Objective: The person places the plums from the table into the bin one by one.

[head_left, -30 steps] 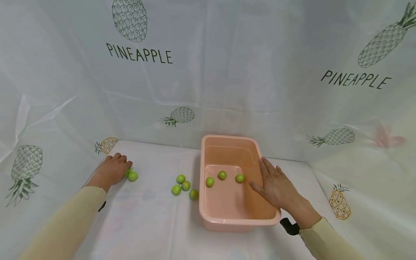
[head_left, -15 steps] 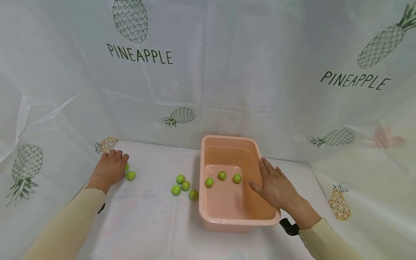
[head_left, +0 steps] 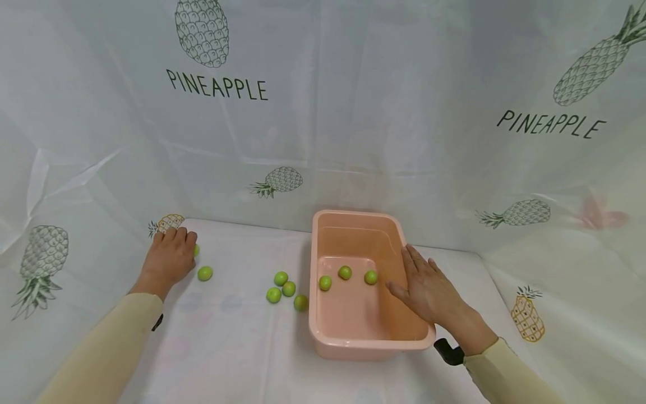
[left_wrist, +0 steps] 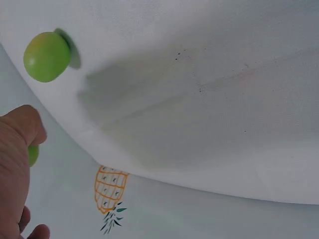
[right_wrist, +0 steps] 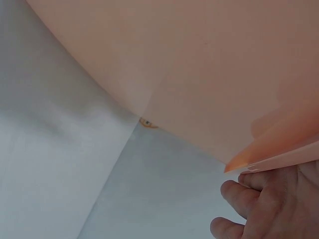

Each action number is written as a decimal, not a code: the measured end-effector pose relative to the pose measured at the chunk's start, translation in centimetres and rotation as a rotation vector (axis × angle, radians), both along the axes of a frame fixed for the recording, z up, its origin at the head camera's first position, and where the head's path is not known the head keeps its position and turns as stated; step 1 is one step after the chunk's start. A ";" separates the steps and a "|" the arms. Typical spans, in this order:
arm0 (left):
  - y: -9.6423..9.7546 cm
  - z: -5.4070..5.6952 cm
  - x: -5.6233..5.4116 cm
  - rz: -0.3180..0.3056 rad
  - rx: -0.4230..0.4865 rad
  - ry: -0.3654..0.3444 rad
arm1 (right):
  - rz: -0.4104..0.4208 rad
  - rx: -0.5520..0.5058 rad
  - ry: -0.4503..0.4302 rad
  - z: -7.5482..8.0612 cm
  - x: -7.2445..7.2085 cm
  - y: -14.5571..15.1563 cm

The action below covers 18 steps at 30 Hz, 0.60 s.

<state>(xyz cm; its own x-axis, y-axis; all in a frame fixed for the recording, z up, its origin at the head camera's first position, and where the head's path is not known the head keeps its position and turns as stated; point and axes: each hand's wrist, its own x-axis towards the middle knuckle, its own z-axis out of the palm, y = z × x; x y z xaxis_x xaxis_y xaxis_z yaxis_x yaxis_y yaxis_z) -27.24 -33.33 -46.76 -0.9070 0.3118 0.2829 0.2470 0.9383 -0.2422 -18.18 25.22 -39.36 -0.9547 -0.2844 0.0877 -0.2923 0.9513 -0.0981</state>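
My left hand (head_left: 170, 257) pinches a small round green fruit (head_left: 196, 250) at the far left of the table. In the left wrist view that fruit (left_wrist: 33, 155) shows only partly behind the thumb. Another green fruit (head_left: 204, 273) lies on the cloth just to the near right of this hand. On the right, my right hand (head_left: 430, 285) rests along the right rim of a pink plastic tub (head_left: 348, 342), its fingers straight. The thumb points over the tub's inside. Three green fruits (head_left: 345, 272) lie apart on the tub's floor.
Several more green fruits (head_left: 288, 288) lie loosely grouped on the white cloth (head_left: 227, 348), left of the tub. One of them (head_left: 300, 303) is close against the tub's left wall. A pineapple-printed sheet (head_left: 353, 112) hangs behind and at both sides.
My left hand has moved a little away from me, with the pinched fruit moving along and apart from the fruit beside it. One fruit in the tub rocked slightly. The right hand stayed still.
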 end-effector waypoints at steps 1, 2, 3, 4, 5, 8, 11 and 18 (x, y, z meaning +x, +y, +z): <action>0.0 0.1 -0.1 -0.006 0.006 0.025 | -0.002 -0.002 0.000 0.0 0.0 0.0; 0.1 0.1 -0.1 -0.012 0.009 0.050 | -0.003 -0.004 0.000 0.0 0.0 0.0; 0.2 0.2 -0.2 -0.019 0.011 0.076 | -0.004 -0.005 -0.002 0.0 0.0 0.0; 0.3 0.3 -0.2 -0.023 0.011 0.097 | -0.006 -0.006 -0.003 0.0 0.0 0.0; 0.4 0.4 -0.3 -0.026 0.012 0.113 | -0.006 -0.008 -0.005 0.0 0.0 0.0; 0.7 0.6 -0.4 -0.027 0.013 0.145 | -0.005 -0.016 -0.011 0.1 0.1 0.0; 1.1 0.9 -0.5 -0.033 0.034 0.168 | -0.005 -0.024 -0.017 0.1 0.1 0.0; 2.4 1.9 -1.1 -0.136 0.137 0.306 | -0.001 -0.020 -0.013 0.1 0.1 0.1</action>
<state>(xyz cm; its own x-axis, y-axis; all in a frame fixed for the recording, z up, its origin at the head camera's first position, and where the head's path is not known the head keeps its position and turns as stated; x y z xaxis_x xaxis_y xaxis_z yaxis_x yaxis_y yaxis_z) -28.34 -30.94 -44.87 -0.7267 0.3638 0.5827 0.3070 0.9308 -0.1982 -18.08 25.31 -39.24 -0.9561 -0.2817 0.0814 -0.2900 0.9494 -0.1206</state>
